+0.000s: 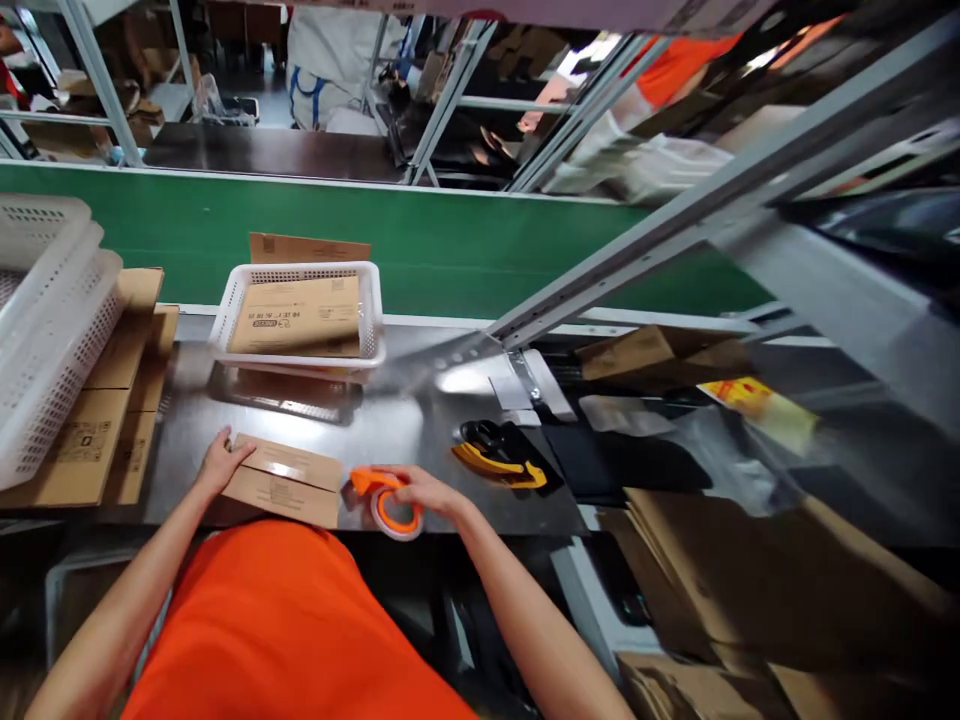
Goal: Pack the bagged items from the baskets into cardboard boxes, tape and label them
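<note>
Centrally, near edge of the steel table [390,425]: one small cardboard box [285,480], flat and closed, long axis running left to right with its right end slightly nearer. Left hand [219,462] rests on the box's left end, fingers spread flat over the top corner, gripping nothing. Right hand [424,490] is curled around one orange tape dispenser [386,500] with its roll of tape; the dispenser touches or sits just beside the box's right end, its orange handle pointing left toward the box. Right of the hand, apart from it: one black-and-yellow tool [499,455], long axis left-right; type unclear. Far of the box: one white basket [300,310] holding a flat carton, standing at the table's far edge against the green conveyor belt [450,245]. One more flat cardboard piece stands behind the basket. At far left, one stack of white baskets [45,330] lies over flat cartons [105,420]. Bare steel between box and basket gives open room. A grey frame bar [675,215] slants across the right side. Right side cluttered, blurred.
</note>
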`<act>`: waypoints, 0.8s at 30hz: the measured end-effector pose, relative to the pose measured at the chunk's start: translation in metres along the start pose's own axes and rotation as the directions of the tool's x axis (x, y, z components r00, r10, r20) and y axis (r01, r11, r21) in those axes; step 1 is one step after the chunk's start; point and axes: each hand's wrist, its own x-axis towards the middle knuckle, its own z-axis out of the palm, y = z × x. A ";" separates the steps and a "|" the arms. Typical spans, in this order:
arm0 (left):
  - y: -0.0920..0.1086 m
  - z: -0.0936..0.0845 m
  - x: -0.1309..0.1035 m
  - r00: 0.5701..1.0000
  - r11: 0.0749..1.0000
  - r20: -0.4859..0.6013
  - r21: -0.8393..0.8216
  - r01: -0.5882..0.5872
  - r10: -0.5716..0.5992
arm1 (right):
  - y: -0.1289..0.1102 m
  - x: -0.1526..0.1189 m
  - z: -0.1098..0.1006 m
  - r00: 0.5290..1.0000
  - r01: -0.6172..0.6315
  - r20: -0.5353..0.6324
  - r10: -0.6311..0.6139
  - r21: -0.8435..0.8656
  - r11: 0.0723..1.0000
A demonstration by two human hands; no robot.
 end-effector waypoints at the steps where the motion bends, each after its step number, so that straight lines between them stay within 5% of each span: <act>1: 0.003 -0.001 -0.002 0.987 0.975 -0.041 0.165 -0.149 0.158 | 0.009 -0.004 -0.009 0.992 0.021 -0.126 0.001 0.169 0.985; 2: 0.006 -0.001 -0.004 0.943 0.892 0.023 0.317 -0.321 0.332 | 0.017 -0.006 -0.017 0.967 0.053 -0.251 0.028 0.309 0.950; 4: 0.014 -0.002 -0.006 0.740 0.598 0.363 0.436 -0.672 0.567 | 0.031 -0.005 -0.028 0.900 0.105 -0.423 0.108 0.450 0.887; 6: 0.023 0.000 -0.006 0.536 0.374 0.616 0.384 -0.844 0.577 | 0.039 0.002 -0.029 0.858 0.133 -0.493 0.143 0.482 0.866; 8: 0.029 0.003 -0.006 0.494 0.310 0.682 0.384 -0.870 0.539 | 0.043 0.010 -0.023 0.835 0.146 -0.528 0.154 0.484 0.863; 11: 0.031 0.011 -0.010 0.549 0.326 0.661 0.442 -0.836 0.512 | 0.047 0.013 -0.008 0.783 0.184 -0.597 0.174 0.490 0.852; 16: 0.030 0.029 -0.026 0.817 0.513 0.391 0.640 -0.572 0.424 | 0.039 -0.019 0.030 0.647 0.291 -0.745 0.162 0.437 0.851; 18: 0.033 0.032 -0.032 0.849 0.593 0.328 0.609 -0.526 0.415 | 0.025 -0.039 0.055 0.627 0.353 -0.775 0.077 0.371 0.859; 22: 0.047 0.028 -0.044 0.869 0.864 0.231 0.162 -0.477 0.437 | -0.024 -0.066 0.120 0.593 0.427 -0.783 -0.190 0.105 0.898; 24: 0.055 0.026 -0.053 0.936 0.951 0.234 -0.230 -0.209 0.262 | -0.049 -0.069 0.152 0.572 0.418 -0.728 -0.377 -0.137 0.898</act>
